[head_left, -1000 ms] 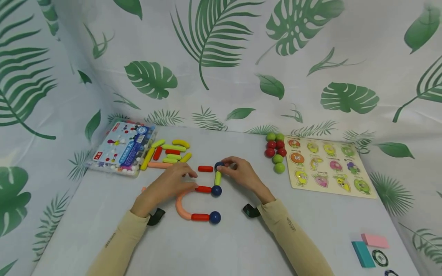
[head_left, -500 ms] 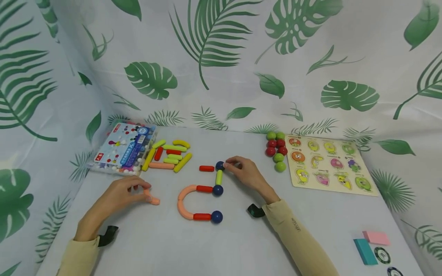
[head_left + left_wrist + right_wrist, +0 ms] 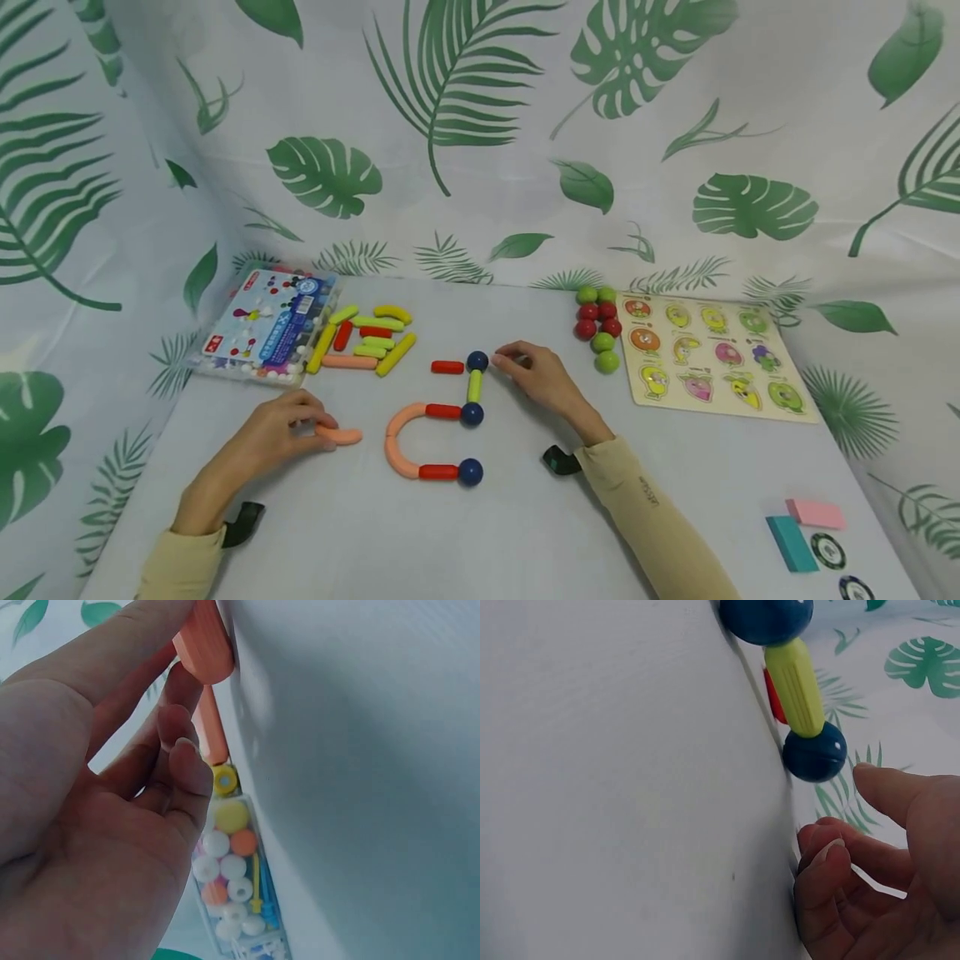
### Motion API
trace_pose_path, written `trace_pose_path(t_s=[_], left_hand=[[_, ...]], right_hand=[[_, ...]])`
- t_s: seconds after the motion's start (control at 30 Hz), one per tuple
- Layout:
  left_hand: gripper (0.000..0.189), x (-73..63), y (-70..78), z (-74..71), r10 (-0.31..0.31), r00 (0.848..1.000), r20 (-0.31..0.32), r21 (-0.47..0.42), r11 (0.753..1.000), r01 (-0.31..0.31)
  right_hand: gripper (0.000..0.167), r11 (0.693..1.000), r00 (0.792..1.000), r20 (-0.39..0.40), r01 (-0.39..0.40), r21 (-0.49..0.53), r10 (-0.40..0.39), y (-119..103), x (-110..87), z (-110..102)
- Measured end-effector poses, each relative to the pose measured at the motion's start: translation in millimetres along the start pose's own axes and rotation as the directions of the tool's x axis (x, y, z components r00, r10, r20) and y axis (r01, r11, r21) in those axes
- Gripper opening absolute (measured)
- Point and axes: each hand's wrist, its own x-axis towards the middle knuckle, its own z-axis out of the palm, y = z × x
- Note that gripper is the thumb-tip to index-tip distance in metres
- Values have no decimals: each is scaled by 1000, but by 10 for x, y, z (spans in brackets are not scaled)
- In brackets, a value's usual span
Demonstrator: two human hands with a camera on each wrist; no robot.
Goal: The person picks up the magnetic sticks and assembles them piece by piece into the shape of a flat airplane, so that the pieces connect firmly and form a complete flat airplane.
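On the left, my left hand (image 3: 285, 429) pinches a curved salmon-orange rod (image 3: 343, 436) between thumb and fingers, its free end pointing right. The same curved rod (image 3: 206, 652) shows at the top of the left wrist view. My right hand (image 3: 536, 379) has its fingers loosely bent beside the upper blue ball (image 3: 477, 361), a small gap between them. From that ball a yellow-green rod (image 3: 795, 682) leads to a second blue ball (image 3: 472, 413). There a red rod (image 3: 443, 411) joins an orange arc (image 3: 396, 437), which bends round to another red rod (image 3: 438, 472) and a lower blue ball (image 3: 470, 472).
A loose red rod (image 3: 447, 367) lies left of the upper ball. Several yellow, red and orange rods (image 3: 396, 354) lie beside a clear box (image 3: 262, 321) at back left. Red and green balls (image 3: 587, 329) and a fruit board (image 3: 720, 358) are at right, with blocks (image 3: 792, 543) front right.
My left hand has left the red rod of the arc, gone left and taken hold of a curved orange rod, now turned to point right. My right hand has drawn slightly away from the upper ball.
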Motion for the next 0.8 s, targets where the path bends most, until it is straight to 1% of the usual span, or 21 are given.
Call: trace_pose_path(t_s=[0.17, 0.27, 0.33, 0.37, 0.43, 0.47, 0.57, 0.63, 0.67, 0.73, 0.8], left_hand=[[16, 68, 58, 4, -4, 1000, 22, 7, 1000, 4], [15, 147, 125, -21, -16, 999, 35, 32, 999, 14], [15, 224, 187, -36, -10, 999, 32, 47, 999, 8], [15, 272, 226, -40, 7, 999, 31, 46, 999, -8], [15, 391, 336, -20, 59, 998, 20, 54, 997, -60], [15, 466, 406, 1, 98, 995, 19, 56, 994, -99], [16, 722, 676, 114, 196, 980, 42, 48, 979, -198], [18, 894, 875, 222, 243, 967, 76, 49, 968, -247], [19, 981, 965, 284, 277, 957, 92, 48, 958, -282], [18, 1139, 1131, 421, 320, 939, 123, 39, 944, -327], [19, 1278, 1256, 563, 374, 914, 157, 31, 923, -383]], right_hand=[[38, 1000, 1000, -12, -15, -3, 15, 71, -65, -71], [39, 1000, 1000, -21, -20, 3, 20, 113, -103, -117], [39, 1000, 1000, -22, -20, 12, 20, 137, -124, -144], [39, 1000, 1000, -23, -19, 15, 20, 150, -132, -155], [40, 1000, 1000, -27, -16, 17, 16, 177, -145, -178], [40, 1000, 999, -29, -13, 17, 14, 190, -150, -189], [42, 1000, 999, -43, -13, 18, 13, 220, -160, -223], [43, 1000, 999, -51, -16, 21, 17, 228, -162, -236], [43, 1000, 998, -55, -19, 23, 20, 231, -163, -240], [43, 999, 998, -65, -26, 24, 27, 240, -168, -244], [42, 999, 997, -77, -25, 22, 27, 253, -172, -243]])
